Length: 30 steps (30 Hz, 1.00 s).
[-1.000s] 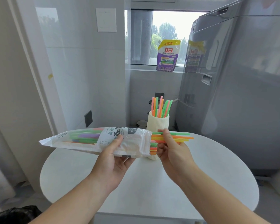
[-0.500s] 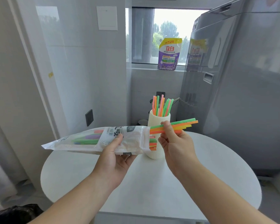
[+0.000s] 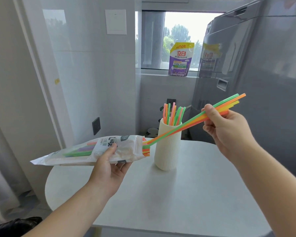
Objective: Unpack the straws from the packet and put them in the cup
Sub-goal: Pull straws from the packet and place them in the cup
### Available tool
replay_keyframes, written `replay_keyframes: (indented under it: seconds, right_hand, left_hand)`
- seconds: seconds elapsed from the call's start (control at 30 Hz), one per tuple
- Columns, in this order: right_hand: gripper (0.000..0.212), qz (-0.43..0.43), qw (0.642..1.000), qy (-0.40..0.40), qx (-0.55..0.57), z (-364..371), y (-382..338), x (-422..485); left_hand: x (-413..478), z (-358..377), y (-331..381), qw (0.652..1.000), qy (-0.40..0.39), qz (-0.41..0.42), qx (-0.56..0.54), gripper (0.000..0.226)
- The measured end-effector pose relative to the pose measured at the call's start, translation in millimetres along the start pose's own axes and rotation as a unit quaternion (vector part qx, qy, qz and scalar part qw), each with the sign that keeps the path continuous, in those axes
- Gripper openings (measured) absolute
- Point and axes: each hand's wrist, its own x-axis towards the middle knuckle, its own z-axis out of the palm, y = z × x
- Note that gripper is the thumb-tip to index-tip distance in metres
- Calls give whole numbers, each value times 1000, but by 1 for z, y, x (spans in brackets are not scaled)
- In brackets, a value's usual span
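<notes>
The round white table [image 3: 186,194] carries the ribbed cream cup [image 3: 167,151] near its far edge, upright, with a cluster of pink, orange and green straws [image 3: 173,113] already standing in it. At 9 o'clock from the cup the straw packet [image 3: 82,153] is held off the table, lying almost level with its open mouth facing the cup and a few straw tips [image 3: 146,150] showing there. The left hand [image 3: 109,170] grips the packet from below, thumb curled over the printed front. The drawn bundle of straws [image 3: 183,125] has its long axis slanting from 8 o'clock at the packet mouth up to 2 o'clock, and crosses in front of the cup's rim. Whether its lower ends are clear of the mouth I cannot tell. The right hand [image 3: 227,132] pinches the bundle near its upper end, at about 2 o'clock from the cup, and is the nearer hand to the cup's opening. The next move likely turns on swinging that slanted bundle upright over the rim. Compared with half a second ago, the right hand has travelled away from the packet mouth toward 2 o'clock, the bundle has gone from nearly level to steeply tilted and mostly drawn out, and the packet has stayed put.
</notes>
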Motion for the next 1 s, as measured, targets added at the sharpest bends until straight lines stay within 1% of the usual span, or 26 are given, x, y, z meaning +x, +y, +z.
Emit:
replay_keyframes:
  seconds: [0.1, 0.27, 0.4, 0.6, 0.73, 1.0]
  right_hand:
    - [24, -24, 999, 4, -25, -5, -11, 7]
    - [23, -52, 998, 15, -38, -15, -33, 19]
    - [21, -69, 997, 38, -27, -19, -53, 29]
    - [32, -79, 994, 71, -38, -16, -70, 39]
    - [19, -78, 991, 89, -65, -8, -67, 35]
    - [19, -76, 985, 121, -94, -5, -61, 33]
  left_hand:
    - [2, 1, 0, 1000, 2, 1, -6, 17]
    - [4, 0, 3, 1000, -1, 10, -12, 24]
    - [4, -1, 3, 1000, -4, 8, -10, 15]
    - [2, 0, 0, 1000, -10, 5, 4, 14]
    - [1, 0, -1, 1000, -17, 3, 15, 11]
    - [1, -3, -2, 999, -30, 0, 20, 16]
